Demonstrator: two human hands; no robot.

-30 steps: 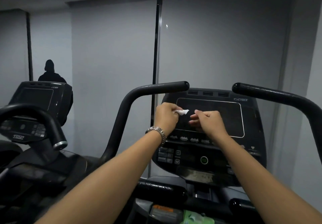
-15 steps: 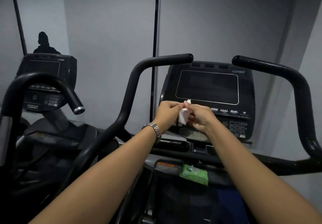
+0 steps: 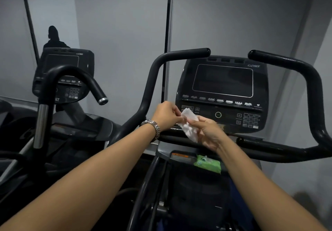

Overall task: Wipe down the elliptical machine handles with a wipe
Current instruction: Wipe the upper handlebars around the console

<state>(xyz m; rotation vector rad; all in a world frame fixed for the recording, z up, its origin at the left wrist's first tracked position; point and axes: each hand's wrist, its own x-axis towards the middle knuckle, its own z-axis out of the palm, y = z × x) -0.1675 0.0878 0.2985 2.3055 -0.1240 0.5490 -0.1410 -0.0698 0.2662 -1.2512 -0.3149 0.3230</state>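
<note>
A crumpled white wipe (image 3: 189, 125) hangs between both hands in front of the elliptical's console (image 3: 222, 94). My left hand (image 3: 166, 115), with a metal watch on the wrist, pinches its upper edge. My right hand (image 3: 208, 132) grips its right side from below. The black left handle (image 3: 158, 72) curves up just left of my left hand, apart from it. The black right handle (image 3: 309, 79) arches up at the far right. Neither hand touches a handle.
A green pack of wipes (image 3: 208, 163) lies on the machine's ledge below my hands. A black crossbar (image 3: 269, 145) runs under the console. A second machine with a curved chrome-tipped handle (image 3: 86, 79) stands at left. Grey wall panels and a dark human silhouette (image 3: 53, 36) lie behind.
The view tilted down, so the console and handles rose in the frame. The wipe has been spread wider between both hands, and the green pack has come into sight.
</note>
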